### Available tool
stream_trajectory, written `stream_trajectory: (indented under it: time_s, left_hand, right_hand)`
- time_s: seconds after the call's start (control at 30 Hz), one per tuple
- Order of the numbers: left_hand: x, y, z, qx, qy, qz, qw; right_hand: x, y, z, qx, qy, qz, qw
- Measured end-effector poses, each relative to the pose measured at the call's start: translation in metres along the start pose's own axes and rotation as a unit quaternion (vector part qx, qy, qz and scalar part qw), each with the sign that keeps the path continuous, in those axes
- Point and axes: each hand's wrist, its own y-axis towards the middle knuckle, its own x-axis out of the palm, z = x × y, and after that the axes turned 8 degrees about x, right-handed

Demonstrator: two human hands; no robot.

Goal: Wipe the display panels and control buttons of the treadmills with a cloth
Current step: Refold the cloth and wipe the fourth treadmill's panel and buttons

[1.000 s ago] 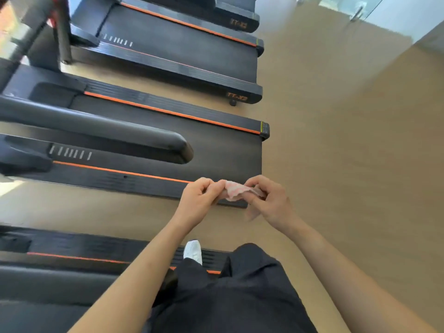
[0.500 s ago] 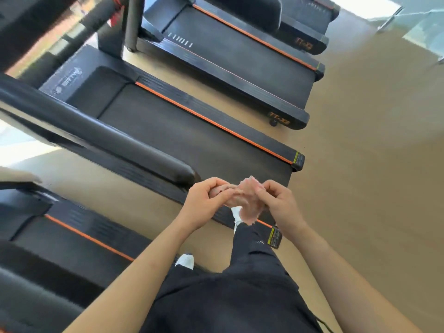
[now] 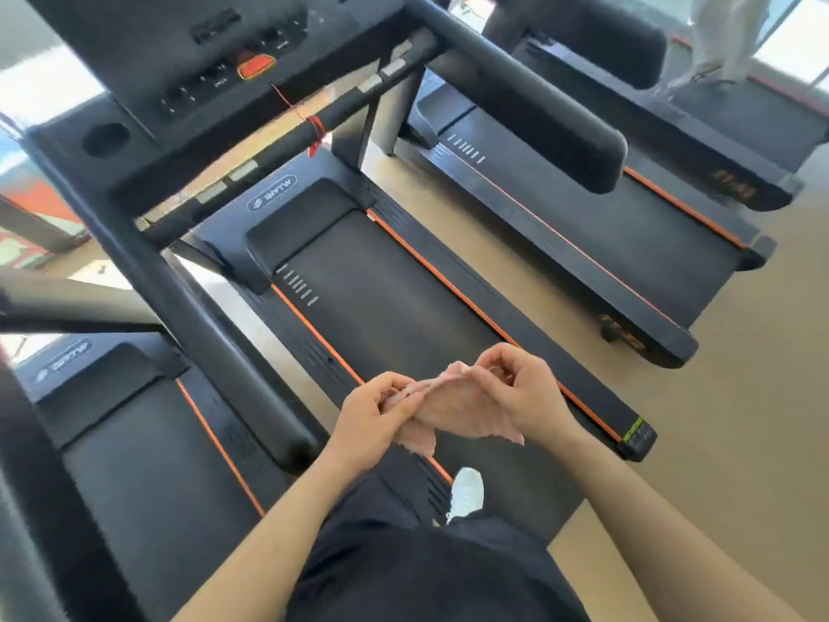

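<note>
We hold a pink cloth [image 3: 453,410] over the middle treadmill's belt [image 3: 390,316].
Our left hand [image 3: 374,419] and right hand [image 3: 522,392] each pinch its top edge; the control console [image 3: 215,60] sits far left, untouched.

My arms are bare, with no sleeves on them. My left hand [image 3: 374,417] and right hand [image 3: 522,392] wear no gloves or rings. I have dark pants [image 3: 403,567] and a white shoe [image 3: 466,491] (only one shows).
</note>
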Motion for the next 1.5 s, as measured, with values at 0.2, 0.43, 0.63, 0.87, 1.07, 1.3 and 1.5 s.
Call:
stream_trajectory:
  time_s: [0.2,0.43,0.63,0.87,1.07,1.3,1.5]
  left_hand:
    - [-0.035,0.040,0.001,-0.047,-0.105,0.140,0.984]
    - [-0.108,0.114,-0.015,-0.071,-0.161,0.325,0.929]
    - [-0.164,0.151,-0.016,-0.088,-0.200,0.455,0.863]
    - [-0.225,0.191,0.005,-0.070,-0.192,0.543,0.814]
    - [-0.276,0.242,0.036,-0.018,-0.168,0.571,0.803]
    - [-0.343,0.331,0.057,-0.014,-0.122,0.616,0.778]
    - [-0.391,0.396,0.081,-0.008,-0.086,0.630,0.772]
  right_hand:
    - [-0.005,0.098,-0.062,-0.081,-0.184,-0.113,0.973]
    - [0.038,0.206,-0.136,-0.134,-0.340,-0.206,0.908]
    - [0.081,0.276,-0.215,-0.116,-0.212,-0.248,0.938]
    - [0.122,0.332,-0.302,-0.132,0.004,-0.288,0.949]
    - [0.143,0.392,-0.362,-0.241,0.017,-0.296,0.924]
    - [0.173,0.487,-0.437,-0.465,-0.113,-0.257,0.840]
    - [0.195,0.567,-0.491,-0.565,-0.163,-0.253,0.768]
